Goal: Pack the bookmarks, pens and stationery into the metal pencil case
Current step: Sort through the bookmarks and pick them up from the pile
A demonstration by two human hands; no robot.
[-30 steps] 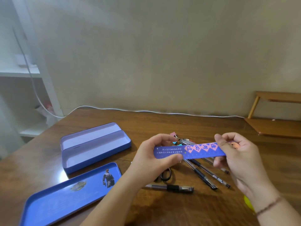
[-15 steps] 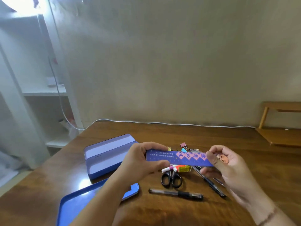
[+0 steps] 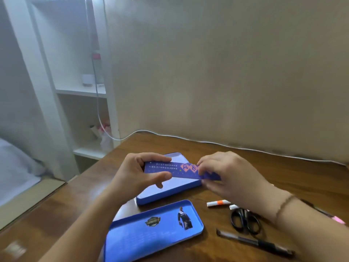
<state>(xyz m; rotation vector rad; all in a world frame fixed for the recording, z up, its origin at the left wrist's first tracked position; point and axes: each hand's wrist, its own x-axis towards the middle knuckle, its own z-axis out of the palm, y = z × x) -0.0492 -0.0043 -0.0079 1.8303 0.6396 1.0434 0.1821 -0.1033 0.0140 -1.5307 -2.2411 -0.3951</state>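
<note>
Soft, dim, hazy light; glare on the desk [image 3: 56, 203] at left, slight overall blur, wide-angle edge distortion.

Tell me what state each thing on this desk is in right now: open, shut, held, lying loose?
Bookmark: held flat above the case, both hands pinching its ends.
Left hand: grips the bookmark's left end.
Right hand: pinches the right end.
Metal pencil case: open.
Lid: off, lying inside-up beside the case.
Scissors: blades hidden, lying loose.
Black pen: lying loose.
</note>
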